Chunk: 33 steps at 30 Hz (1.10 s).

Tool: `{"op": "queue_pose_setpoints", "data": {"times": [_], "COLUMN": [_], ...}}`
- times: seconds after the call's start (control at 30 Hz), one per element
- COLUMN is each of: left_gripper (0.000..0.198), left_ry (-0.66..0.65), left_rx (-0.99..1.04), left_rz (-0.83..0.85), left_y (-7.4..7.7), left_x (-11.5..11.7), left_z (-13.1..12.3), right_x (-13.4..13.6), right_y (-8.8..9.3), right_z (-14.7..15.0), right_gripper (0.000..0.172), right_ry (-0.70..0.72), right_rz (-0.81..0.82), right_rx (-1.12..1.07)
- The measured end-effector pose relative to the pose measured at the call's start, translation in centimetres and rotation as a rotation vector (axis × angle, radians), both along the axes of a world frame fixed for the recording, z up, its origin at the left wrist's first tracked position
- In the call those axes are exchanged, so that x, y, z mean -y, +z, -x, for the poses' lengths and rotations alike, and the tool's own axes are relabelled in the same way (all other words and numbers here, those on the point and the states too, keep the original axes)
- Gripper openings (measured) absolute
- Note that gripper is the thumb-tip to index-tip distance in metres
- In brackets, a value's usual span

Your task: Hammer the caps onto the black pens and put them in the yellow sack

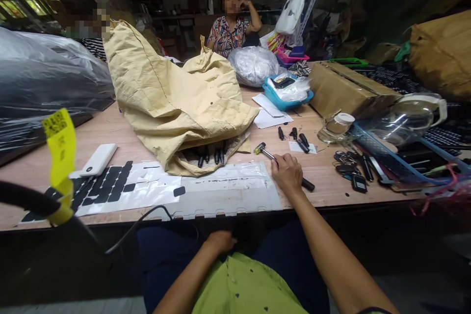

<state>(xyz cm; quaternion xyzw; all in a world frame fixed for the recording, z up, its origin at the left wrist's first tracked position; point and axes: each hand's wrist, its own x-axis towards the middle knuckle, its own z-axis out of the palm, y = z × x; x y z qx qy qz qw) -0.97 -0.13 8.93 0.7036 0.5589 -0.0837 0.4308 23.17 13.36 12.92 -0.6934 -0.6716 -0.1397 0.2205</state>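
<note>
My right hand [287, 173] is closed around a small hammer [270, 155] lying on the table. The hammer's yellowish head points up-left, and its black handle end sticks out on the right. In my lap, below the table edge, rests my left hand [221, 242]; its fingers are blurred and dark. A beige cloth sack [176, 93] stands open towards me, with several black pieces [217, 155] in its mouth. More black pieces [302, 141] lie beyond my right hand, some on a small white paper. A grey-white sheet [228, 189] covers the table in front of me.
At left are a white power bank [98, 159], black stickers [110, 184] and a yellow tag [62, 157]. Right of the hammer sit keys [346, 158], a glass jug [414, 117], a blue tray [405, 163] and a carton [349, 88]. Two people sit across the table.
</note>
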Motion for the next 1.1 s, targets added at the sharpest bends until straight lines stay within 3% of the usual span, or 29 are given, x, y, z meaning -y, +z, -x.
{"op": "queue_pose_setpoints", "data": {"times": [0.07, 0.17, 0.2, 0.27, 0.33, 0.43, 0.53, 0.67, 0.77, 0.83, 0.93, 1.03, 1.1], "left_gripper": [0.041, 0.03, 0.026, 0.023, 0.025, 0.026, 0.028, 0.022, 0.017, 0.017, 0.015, 0.01, 0.009], "left_ry": [-0.12, -0.244, -0.205, 0.01, 0.315, 0.673, 0.79, 0.831, 0.862, 0.802, 0.543, 0.309, 0.261], "left_rx": [0.065, 0.417, 0.536, 0.597, 0.4, -0.059, -0.266, -0.224, -0.046, 0.127, 0.331, 0.346, 0.304], "left_rz": [0.025, 0.021, -0.003, -0.189, -0.499, -0.787, -0.747, -0.74, -0.931, -1.042, -0.974, -0.833, -0.794], "left_y": [2.6, 7.9, 9.6, 12.2, 13.4, 12.6, 10.6, 8.7, 8.1, 7.9, 7.7, 7.3, 7.0], "left_x": [0.3, -0.7, -1.5, -3.9, -6.7, -10.8, -13.4, -13.8, -12.5, -11.2, -9.3, -8.3, -8.3], "left_z": [-0.5, -0.8, -0.6, 0.1, 1.3, 3.3, 4.7, 5.7, 5.7, 5.1, 3.4, 1.5, 0.8], "right_x": [0.0, 0.1, 0.1, 0.1, 0.1, 0.0, -0.1, -0.1, -0.1, 0.0, 0.0, 0.1, 0.2], "right_y": [0.0, 0.0, 0.0, 0.1, 0.1, 0.2, 0.2, 0.3, 0.5, 0.6, 0.8, 0.9, 0.9], "right_z": [0.0, 0.0, 0.0, 0.0, 0.1, 0.3, 0.5, 0.6, 0.7, 0.8, 0.8, 0.9, 0.9], "right_gripper": [0.022, 0.023, 0.022, 0.022, 0.022, 0.021, 0.02, 0.02, 0.02, 0.021, 0.023, 0.022, 0.022], "right_ry": [-0.003, -0.003, -0.003, -0.002, -0.004, -0.009, -0.013, -0.02, -0.024, -0.023, -0.02, -0.018, -0.018], "right_rz": [-0.006, -0.007, -0.005, -0.001, 0.004, 0.007, 0.007, 0.01, 0.025, 0.035, 0.049, 0.062, 0.074], "right_rx": [0.006, 0.013, 0.013, 0.011, 0.01, 0.012, 0.015, 0.014, 0.013, 0.008, -0.002, -0.012, -0.018]}}
